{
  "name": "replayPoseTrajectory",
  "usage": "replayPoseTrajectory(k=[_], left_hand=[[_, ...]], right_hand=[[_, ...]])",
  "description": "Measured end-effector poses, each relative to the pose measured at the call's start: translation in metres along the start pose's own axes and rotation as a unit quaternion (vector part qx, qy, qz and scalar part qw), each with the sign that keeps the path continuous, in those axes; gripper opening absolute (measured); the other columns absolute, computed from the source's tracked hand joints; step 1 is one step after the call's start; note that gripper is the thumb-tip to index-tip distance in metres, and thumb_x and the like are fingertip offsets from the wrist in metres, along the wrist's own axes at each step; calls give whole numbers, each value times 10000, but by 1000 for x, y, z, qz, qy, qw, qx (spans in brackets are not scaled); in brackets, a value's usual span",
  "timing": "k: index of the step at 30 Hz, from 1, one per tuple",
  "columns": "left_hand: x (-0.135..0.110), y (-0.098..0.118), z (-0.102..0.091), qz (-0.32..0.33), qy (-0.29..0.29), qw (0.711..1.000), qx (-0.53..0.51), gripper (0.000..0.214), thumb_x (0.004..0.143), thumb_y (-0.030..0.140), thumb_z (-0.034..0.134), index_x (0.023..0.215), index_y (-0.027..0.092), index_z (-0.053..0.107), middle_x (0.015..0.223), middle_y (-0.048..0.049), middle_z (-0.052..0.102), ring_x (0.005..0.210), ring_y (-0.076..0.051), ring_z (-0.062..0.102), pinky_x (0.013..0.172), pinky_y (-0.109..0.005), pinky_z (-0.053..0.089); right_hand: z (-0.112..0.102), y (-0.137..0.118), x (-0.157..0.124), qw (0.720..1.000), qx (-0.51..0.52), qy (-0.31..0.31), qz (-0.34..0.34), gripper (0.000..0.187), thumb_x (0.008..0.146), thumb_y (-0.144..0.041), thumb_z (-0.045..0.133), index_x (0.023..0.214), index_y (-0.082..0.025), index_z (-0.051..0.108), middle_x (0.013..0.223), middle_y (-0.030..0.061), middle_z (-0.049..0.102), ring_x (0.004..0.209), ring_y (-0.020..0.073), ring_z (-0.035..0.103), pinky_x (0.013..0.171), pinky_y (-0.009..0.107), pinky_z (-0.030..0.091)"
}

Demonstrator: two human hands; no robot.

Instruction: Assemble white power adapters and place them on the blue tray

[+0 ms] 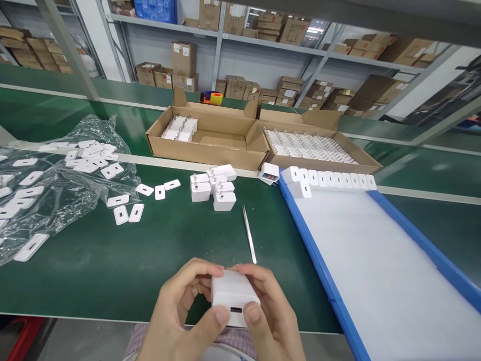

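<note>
We've got one white charger in work at the near edge, port face toward us. Left hand and right hand both grip it, fingers closed round its sides and top, thumbs on the port face either side of the slot. Face plate looks on; can't tell if fully seated.

Tweezers lie just beyond, nothing holding them. Right: blue-rimmed tray has a row of port-faced units along its far end, one more in front at left. We'd count those as plated.

Left: loose face plates on the bench, many more on the plastic bag, none fitted. Farther, mid-bench: a cluster of housings, prongs up; plating unclear. Open-ended housing by the tray's far-left corner clearly has no plate.

Far: left carton holds a small batch, right carton many rows. Judging by stock, we're mid-batch.
</note>
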State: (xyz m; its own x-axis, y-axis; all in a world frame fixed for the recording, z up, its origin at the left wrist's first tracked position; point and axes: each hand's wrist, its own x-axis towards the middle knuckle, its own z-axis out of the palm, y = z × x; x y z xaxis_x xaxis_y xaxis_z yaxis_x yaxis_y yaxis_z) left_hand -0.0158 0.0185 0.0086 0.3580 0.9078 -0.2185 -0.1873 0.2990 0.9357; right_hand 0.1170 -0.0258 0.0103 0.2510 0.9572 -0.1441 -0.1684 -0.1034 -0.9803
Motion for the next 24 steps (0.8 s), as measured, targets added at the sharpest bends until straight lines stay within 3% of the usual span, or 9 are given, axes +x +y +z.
replayPoseTrajectory(k=[2, 6, 10, 14, 19, 24], left_hand=[[2, -4, -1, -2, -5, 1000, -12, 401, 775, 558, 724, 968, 212, 657, 900, -48, 633, 810, -198, 575, 706, -272, 448], [6, -9, -5, -7, -18, 1000, -10, 442, 781, 586, 710, 987, 202, 641, 869, -48, 626, 830, -205, 559, 737, -284, 441], [4, -7, -7, -5, -22, 1000, -8, 405, 805, 582, 688, 1011, 239, 625, 896, -25, 594, 839, -189, 549, 753, -275, 434], [0, 2, -10, -20, -36, 999, -11, 464, 779, 605, 706, 1068, 251, 630, 972, -37, 634, 875, -194, 576, 767, -262, 458], [-2, 8, -10, -16, 18, 1000, 6, 381, 746, 568, 754, 940, 250, 676, 909, -25, 609, 868, -202, 553, 773, -267, 453], [-3, 5, -9, -11, 54, 998, -3, 380, 744, 578, 749, 894, 253, 622, 844, -6, 575, 794, -169, 506, 719, -248, 444]], right_hand=[[-2, 0, 3, 999, 24, -23, 18, 439, 823, -640, 675, 1081, -287, 644, 970, 30, 717, 840, 173, 679, 713, 213, 522], [-4, -1, 6, 999, 3, -34, 10, 257, 909, -518, 636, 1008, -284, 675, 1003, 27, 708, 849, 151, 681, 733, 187, 518], [-3, 1, 6, 996, -52, -41, -66, 171, 955, -452, 589, 1033, -318, 661, 1106, 24, 656, 814, 124, 665, 696, 169, 533], [-1, 4, 7, 987, -50, -60, -138, 205, 972, -488, 547, 1075, -324, 614, 1132, 25, 625, 836, 121, 652, 704, 171, 534], [1, 4, 8, 980, -85, -92, -158, 197, 1007, -466, 480, 1114, -322, 560, 1208, 46, 598, 875, 147, 668, 759, 228, 551], [0, 3, 6, 979, -107, -109, -135, 243, 1007, -512, 450, 1152, -336, 533, 1213, 40, 591, 959, 167, 664, 771, 235, 557]])
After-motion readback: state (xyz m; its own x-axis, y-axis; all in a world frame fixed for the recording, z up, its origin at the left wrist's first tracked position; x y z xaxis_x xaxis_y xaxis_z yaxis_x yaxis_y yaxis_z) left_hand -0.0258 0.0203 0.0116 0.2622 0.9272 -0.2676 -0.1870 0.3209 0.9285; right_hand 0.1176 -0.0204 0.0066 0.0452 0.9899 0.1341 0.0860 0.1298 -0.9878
